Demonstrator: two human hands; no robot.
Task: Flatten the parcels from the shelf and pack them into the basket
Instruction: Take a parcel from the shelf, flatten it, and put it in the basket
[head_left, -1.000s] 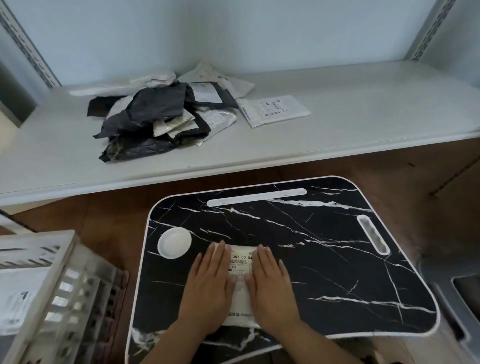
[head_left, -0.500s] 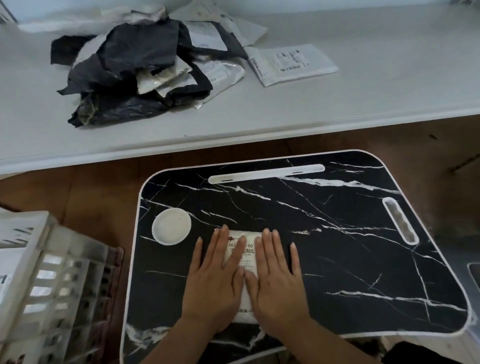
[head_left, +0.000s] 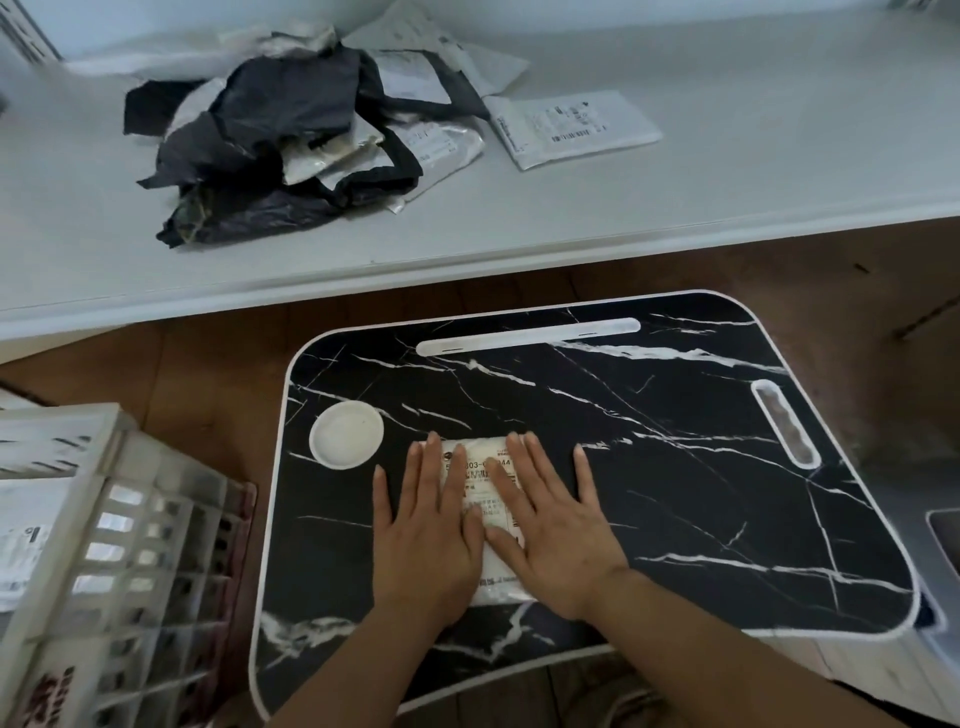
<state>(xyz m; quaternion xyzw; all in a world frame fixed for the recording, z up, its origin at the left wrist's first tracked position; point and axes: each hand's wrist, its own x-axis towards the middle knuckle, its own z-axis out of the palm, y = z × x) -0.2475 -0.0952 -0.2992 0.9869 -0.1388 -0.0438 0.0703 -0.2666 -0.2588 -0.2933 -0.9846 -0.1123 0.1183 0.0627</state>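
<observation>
A small white parcel with a printed label lies on the black marble-patterned lap tray. My left hand presses flat on the parcel's left side, fingers straight. My right hand presses flat on its right side, fingers spread. Most of the parcel is hidden under both palms. A heap of crumpled black and white parcels lies on the white shelf beyond the tray. A flat white parcel lies beside the heap. The white slatted basket stands at the lower left with a parcel inside.
A round white cup recess sits in the tray just left of my left hand. A long slot runs along the tray's far edge and a handle hole along its right. Brown floor lies between tray and shelf.
My hands have slid apart across the parcel, the right one moving rightward with fingers spreading. The view has tilted down and closer to the shelf.
</observation>
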